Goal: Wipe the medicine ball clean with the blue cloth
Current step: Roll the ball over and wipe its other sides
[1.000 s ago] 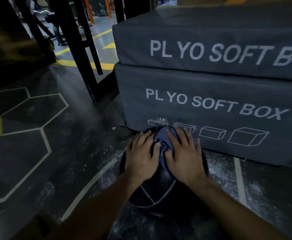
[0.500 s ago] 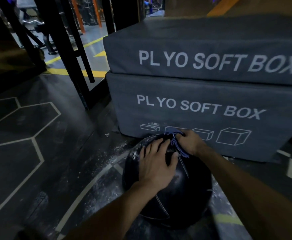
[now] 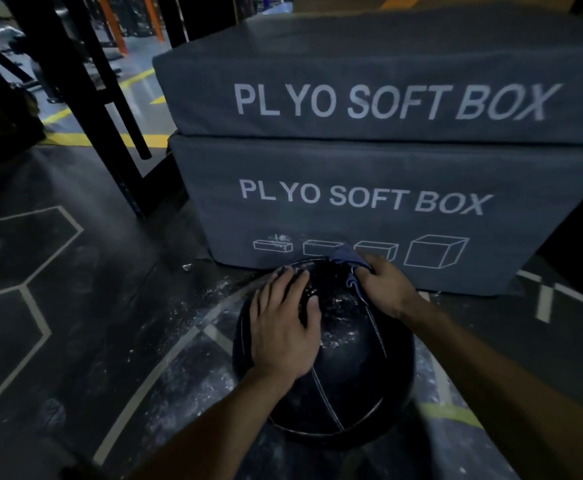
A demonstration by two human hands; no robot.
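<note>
Glossy leather-like medicine ball (image 3: 345, 368) (white-speckled), soft blue cloth (image 3: 347, 256), matt fabric boxes (image 3: 369, 168).

I read white capital letters on two grey padded boxes stacked one on the other. The upper box (image 3: 387, 81) says "PLYO SOFT BOX" in large type across its front. The lower box (image 3: 369, 220) says "PLYO SOFT BOX" in smaller type. Under that wording, the lower box carries a row of four white outline drawings of boxes (image 3: 359, 251), growing from flat at left to cube at right. I find no other readable text.
</note>
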